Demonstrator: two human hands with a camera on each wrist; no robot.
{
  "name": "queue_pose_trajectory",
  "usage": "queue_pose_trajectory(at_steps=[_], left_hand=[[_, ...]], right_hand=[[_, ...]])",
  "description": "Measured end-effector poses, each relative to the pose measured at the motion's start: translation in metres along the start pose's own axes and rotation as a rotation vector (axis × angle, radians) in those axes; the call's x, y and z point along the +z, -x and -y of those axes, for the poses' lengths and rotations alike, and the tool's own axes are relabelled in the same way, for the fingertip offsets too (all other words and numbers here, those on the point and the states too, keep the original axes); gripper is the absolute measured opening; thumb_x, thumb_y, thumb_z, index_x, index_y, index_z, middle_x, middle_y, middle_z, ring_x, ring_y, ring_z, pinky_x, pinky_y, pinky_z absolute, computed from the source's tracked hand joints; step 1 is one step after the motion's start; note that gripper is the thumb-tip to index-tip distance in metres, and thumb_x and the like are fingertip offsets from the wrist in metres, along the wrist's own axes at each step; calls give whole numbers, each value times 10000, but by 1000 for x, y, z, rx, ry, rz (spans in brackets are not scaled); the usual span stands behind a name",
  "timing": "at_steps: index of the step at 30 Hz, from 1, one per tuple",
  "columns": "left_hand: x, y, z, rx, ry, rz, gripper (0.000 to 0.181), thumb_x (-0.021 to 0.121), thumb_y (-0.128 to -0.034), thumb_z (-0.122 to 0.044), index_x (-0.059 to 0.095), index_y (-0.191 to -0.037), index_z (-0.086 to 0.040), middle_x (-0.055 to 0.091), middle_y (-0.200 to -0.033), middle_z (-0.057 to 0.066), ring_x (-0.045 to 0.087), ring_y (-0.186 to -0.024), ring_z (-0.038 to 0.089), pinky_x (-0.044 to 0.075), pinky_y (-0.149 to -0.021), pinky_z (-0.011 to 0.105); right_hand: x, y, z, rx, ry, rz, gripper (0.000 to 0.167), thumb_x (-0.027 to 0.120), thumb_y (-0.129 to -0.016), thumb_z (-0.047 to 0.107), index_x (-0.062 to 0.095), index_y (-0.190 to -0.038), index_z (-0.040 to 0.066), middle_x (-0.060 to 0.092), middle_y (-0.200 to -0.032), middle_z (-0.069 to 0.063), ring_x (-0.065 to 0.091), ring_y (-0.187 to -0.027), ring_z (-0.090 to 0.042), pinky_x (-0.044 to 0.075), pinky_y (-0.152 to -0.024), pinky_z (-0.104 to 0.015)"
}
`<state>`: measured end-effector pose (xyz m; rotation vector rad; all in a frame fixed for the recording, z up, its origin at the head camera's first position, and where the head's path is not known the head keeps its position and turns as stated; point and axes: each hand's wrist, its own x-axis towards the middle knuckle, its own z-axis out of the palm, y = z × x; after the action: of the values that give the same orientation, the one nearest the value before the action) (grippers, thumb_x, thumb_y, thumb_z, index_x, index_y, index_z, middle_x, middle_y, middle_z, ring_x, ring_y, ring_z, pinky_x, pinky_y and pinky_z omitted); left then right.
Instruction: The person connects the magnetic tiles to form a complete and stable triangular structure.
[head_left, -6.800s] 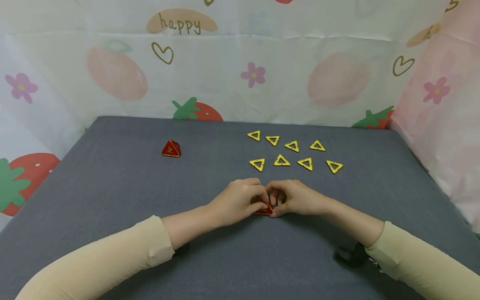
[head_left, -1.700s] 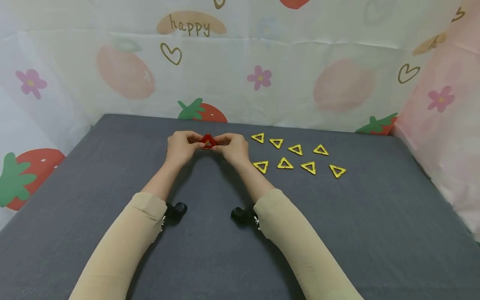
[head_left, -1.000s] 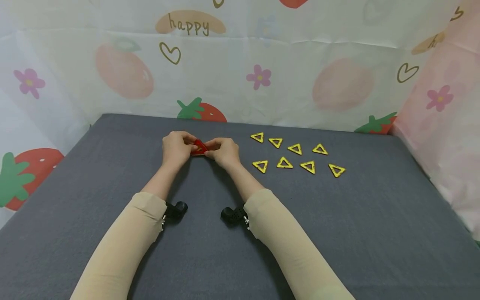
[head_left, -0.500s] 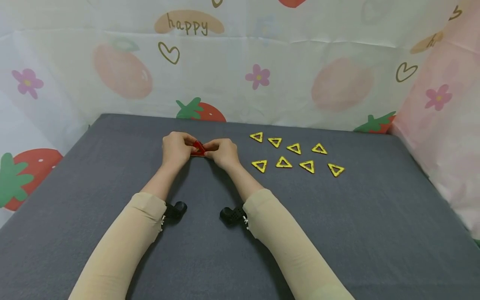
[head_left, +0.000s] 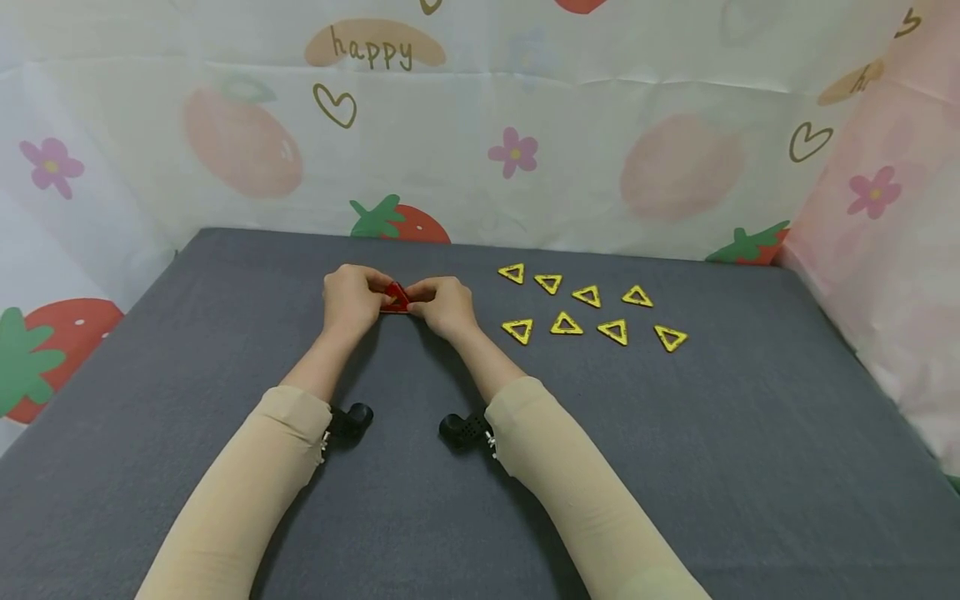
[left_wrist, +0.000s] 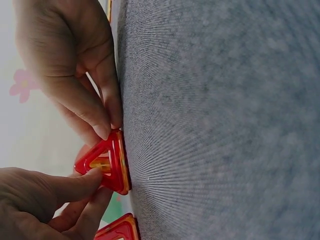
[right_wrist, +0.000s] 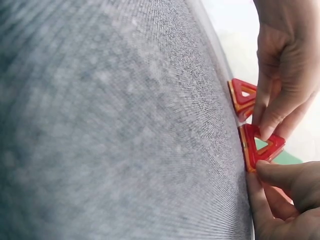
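My left hand (head_left: pixel 351 300) and my right hand (head_left: pixel 447 307) pinch a small red pyramid (head_left: pixel 397 297) of triangular magnetic tiles from its two sides. It stands on the cloth at the back left of the table. In the left wrist view, the left thumb presses on the sloping face of the pyramid (left_wrist: pixel 119 162), and the right fingertips touch its other corner. A second red pyramid (right_wrist: pixel 240 97) stands just beside it in the right wrist view; the left hand hides it in the head view. Yellow-orange edges show along the bottom of both pyramids.
Several yellow triangular tiles (head_left: pixel 566 323) lie flat in two rows right of my hands. A dark grey cloth (head_left: pixel 675 467) covers the table. Behind it hangs a white curtain (head_left: pixel 570 192) printed with fruit and flowers.
From the front middle of the table, both hands have gone to the back left with the red pyramid, beside the other one. Over the last half second they stay almost still.
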<state>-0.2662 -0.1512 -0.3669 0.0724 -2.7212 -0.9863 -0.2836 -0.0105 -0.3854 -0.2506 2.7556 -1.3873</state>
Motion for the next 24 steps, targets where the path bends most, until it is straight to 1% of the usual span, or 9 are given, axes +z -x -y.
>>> queue_pose_trajectory(at_steps=[3,7,10,12,14,18,21,24], left_hand=[[0,1,-1,-8,-2,-7,211,711,-893,-66,753,-1089,-2,753,-1056,197,649,-1088,365,551,-905,451],[-2,2,-3,-12,-2,13,224,704,-896,-63,740,-1106,5,747,-1072,204,654,-1079,363,540,-923,459],[-2,1,-3,4,-15,39,270,692,-898,-56,713,-1159,8,726,-1133,218,658,-1096,375,519,-959,501],[-2,0,-5,24,-30,38,310,701,-886,-51,695,-1191,5,711,-1165,227,660,-1101,372,504,-976,515],[-2,0,-7,39,-31,32,349,712,-871,-41,680,-1217,0,697,-1182,237,653,-1102,371,504,-966,519],[-1,2,-15,62,4,28,400,719,-857,-21,653,-1252,1,642,-1200,264,590,-1101,379,488,-955,510],[2,4,-22,74,42,33,423,715,-859,-4,635,-1274,-6,591,-1246,254,545,-1130,377,468,-985,512],[7,6,-29,94,81,42,447,722,-858,1,619,-1292,-16,571,-1293,239,539,-1171,378,465,-1013,512]], right_hand=[[0,0,0,1,-15,1,219,712,-909,156,758,-1123,142,760,-1121,-61,664,-1098,-237,545,-937,-374],[0,0,0,0,-22,11,223,708,-914,160,753,-1132,141,758,-1131,-56,660,-1116,-230,544,-947,-373],[-4,0,0,-5,-23,33,240,709,-916,165,742,-1152,142,754,-1146,-51,665,-1110,-221,554,-925,-350],[-8,-1,-1,-8,-37,56,258,710,-915,162,730,-1171,134,744,-1168,-62,670,-1101,-225,562,-904,-338],[-14,-2,-2,-11,-49,80,276,709,-915,157,718,-1189,131,730,-1196,-76,672,-1102,-230,571,-884,-328],[-27,-3,-6,-18,-60,111,300,698,-921,146,695,-1220,119,698,-1243,-102,670,-1117,-240,582,-869,-319],[-39,-3,-9,-28,-75,129,317,683,-930,128,675,-1245,90,679,-1262,-122,676,-1113,-251,586,-873,-322],[-52,-2,-12,-50,-89,146,327,669,-939,116,658,-1261,60,663,-1275,-143,674,-1116,-260,586,-887,-316]])
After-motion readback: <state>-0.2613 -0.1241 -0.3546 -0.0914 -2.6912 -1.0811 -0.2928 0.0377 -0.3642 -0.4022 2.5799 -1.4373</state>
